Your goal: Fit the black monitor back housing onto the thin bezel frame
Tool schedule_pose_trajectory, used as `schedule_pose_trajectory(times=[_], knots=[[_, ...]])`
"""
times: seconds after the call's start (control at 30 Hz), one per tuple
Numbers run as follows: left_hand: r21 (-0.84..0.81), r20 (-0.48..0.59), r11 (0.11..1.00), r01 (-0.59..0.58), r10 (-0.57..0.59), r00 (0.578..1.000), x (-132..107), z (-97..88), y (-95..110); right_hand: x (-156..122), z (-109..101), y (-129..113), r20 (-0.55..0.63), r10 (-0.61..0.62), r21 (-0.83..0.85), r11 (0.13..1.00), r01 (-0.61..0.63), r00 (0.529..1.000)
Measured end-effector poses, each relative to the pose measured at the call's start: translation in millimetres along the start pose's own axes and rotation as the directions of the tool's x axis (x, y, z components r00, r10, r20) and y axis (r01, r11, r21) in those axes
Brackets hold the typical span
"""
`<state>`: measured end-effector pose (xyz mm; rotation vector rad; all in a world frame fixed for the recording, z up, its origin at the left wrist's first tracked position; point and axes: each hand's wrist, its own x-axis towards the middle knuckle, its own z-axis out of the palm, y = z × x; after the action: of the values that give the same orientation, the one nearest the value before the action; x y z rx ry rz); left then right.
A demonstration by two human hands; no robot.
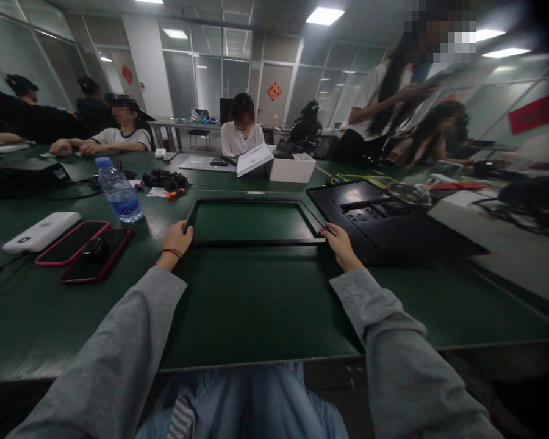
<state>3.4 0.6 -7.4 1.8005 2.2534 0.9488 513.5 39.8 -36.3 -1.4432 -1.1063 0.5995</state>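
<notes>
A thin black rectangular frame [256, 242], like a monitor bezel, is held level above the green table [256, 305]. Its middle is open, and the green surface shows through it. My left hand [176, 241] is closed around the frame's left side, a dark band at the wrist. My right hand [341, 244] grips the right side near its front corner. To the right of the frame lies a large black plastic panel [384, 235], seemingly a monitor back cover, with a recess in its middle.
At the left stand a water bottle [119, 192], a white device [43, 231] and two phones [73, 242], [98, 259]. Behind them is a heap of black cables [165, 180]. An opened white box [293, 169] sits across the table. Several people are around the room.
</notes>
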Motion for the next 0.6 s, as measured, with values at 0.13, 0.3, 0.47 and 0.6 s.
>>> schedule_pose_trajectory(times=[0.13,0.3,0.47,0.6], knots=[[0.032,0.021,0.996,-0.087,0.086,0.996,-2.0,3.0,0.3,3.7,-3.3,11.9,0.006,-0.096,-0.180,0.979,0.096,0.995],[0.041,0.048,0.989,-0.141,0.139,0.989,-7.7,8.0,1.9,1.3,-5.0,12.1,0.041,-0.092,-0.411,0.906,0.101,0.995],[0.072,0.147,0.964,-0.254,0.242,0.959,-18.7,9.3,10.0,-8.6,0.8,-0.7,0.092,-0.115,-0.518,0.843,0.146,0.989],[0.017,0.263,0.914,-0.404,0.386,0.884,-21.8,2.9,13.8,-12.4,-8.5,-12.0,-0.117,-0.228,-0.663,0.743,0.095,0.967]])
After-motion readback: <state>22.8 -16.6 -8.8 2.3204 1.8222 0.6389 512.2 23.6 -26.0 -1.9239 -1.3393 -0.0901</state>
